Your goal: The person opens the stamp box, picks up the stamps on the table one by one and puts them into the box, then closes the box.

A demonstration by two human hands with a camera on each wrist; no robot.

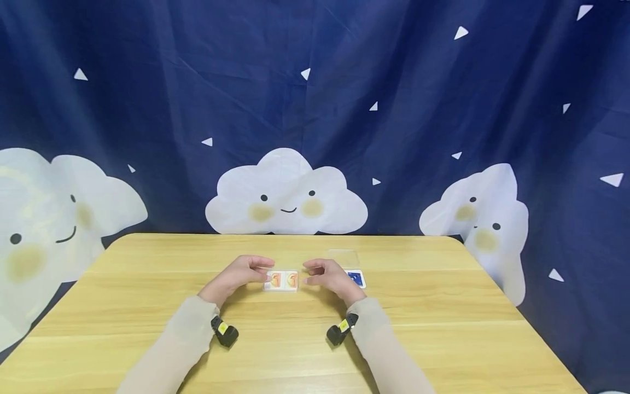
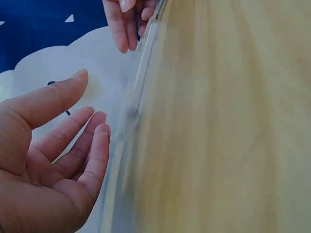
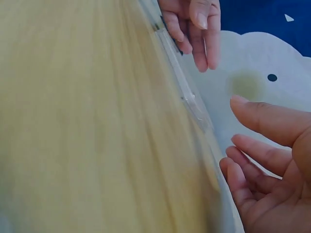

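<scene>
Between my two hands, two cards with orange and yellow pictures lie side by side in a shallow clear plastic case [image 1: 281, 288] on the table. My left hand [image 1: 241, 273] is at the case's left end, its thumb overlapping that edge in the head view; whether it touches cannot be told. To the right of the case hovers my right hand [image 1: 331, 276], a small gap away. Both hands have loosely bent fingers with nothing between them, as the left wrist and right wrist views show. A blue card with a white border [image 1: 356, 278] lies partly hidden behind the right hand.
Behind the right hand lies a clear flat plastic piece [image 1: 344, 257], perhaps a lid. The wooden table [image 1: 280, 350] ends at a dark blue curtain [image 1: 275, 98] printed with clouds. Each wrist carries a small black camera.
</scene>
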